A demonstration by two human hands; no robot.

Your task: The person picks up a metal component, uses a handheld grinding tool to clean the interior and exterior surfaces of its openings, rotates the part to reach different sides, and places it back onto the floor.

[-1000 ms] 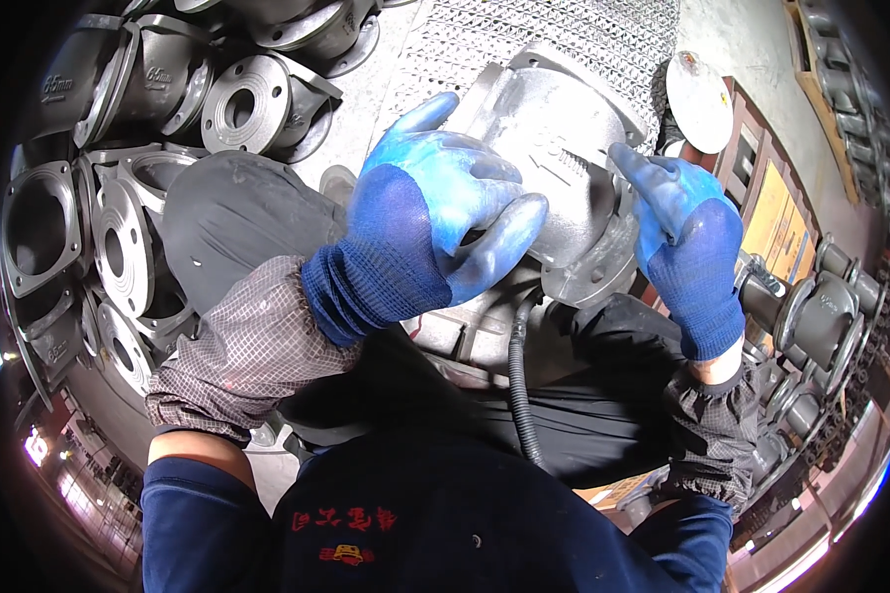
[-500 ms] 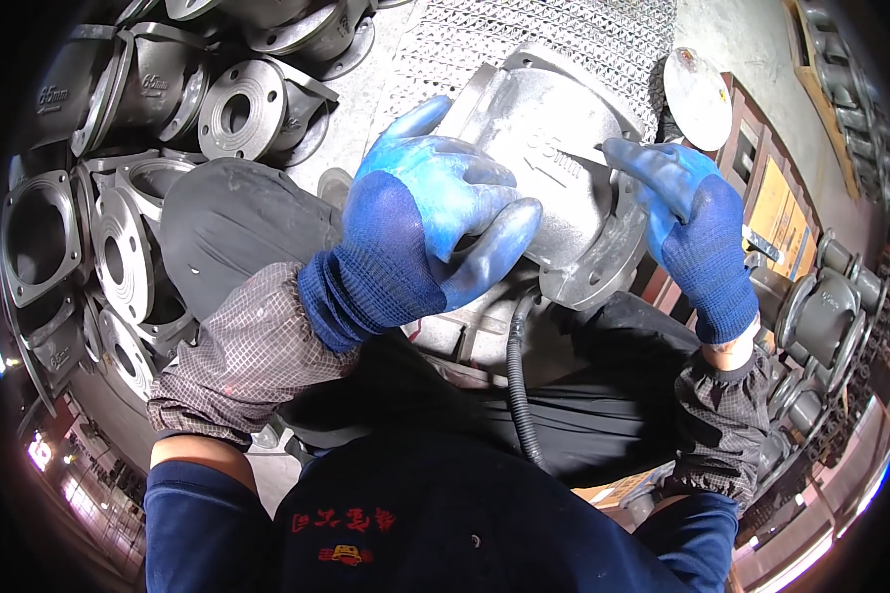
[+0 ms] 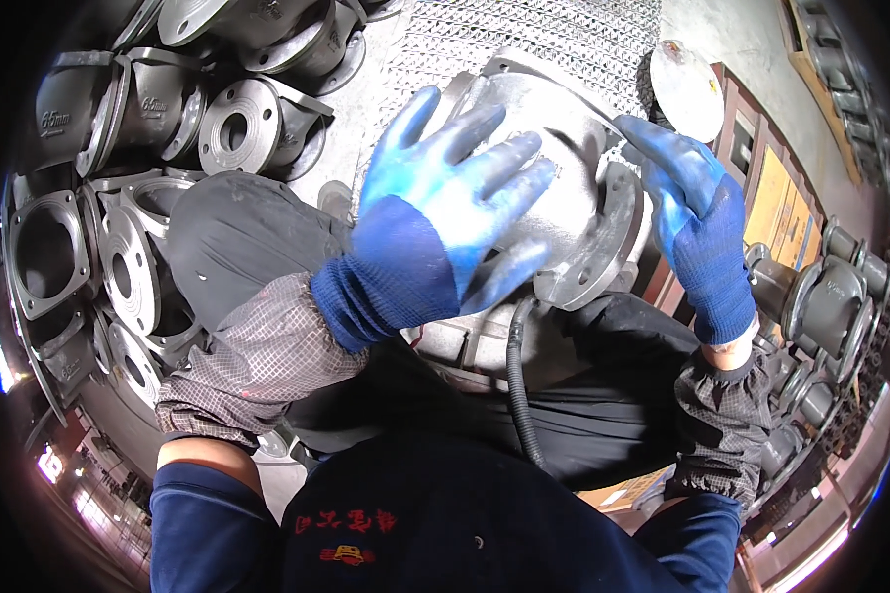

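Observation:
A bright grey cast-metal flanged valve body lies tilted before me, its round drilled flange toward my right. Over its left side my left hand, in a blue coated glove, is open with fingers spread; whether it touches the metal I cannot tell. At the casting's right rim is my right hand, gloved alike, its fingers pressed together. Something thin and dark seems to stick out from its fingertips, too small to make out. The glove hides the rest of it.
Several grey flanged castings are stacked at left, and more castings stand at right. A metal mesh mat lies beyond the casting. A pale round disc stands by a brown crate. A black corrugated hose runs between my legs.
My left hand has lifted and spread its fingers over the casting. The casting appears turned slightly. My right fingertips have shifted toward its upper right rim, and the thin dark thing now points differently.

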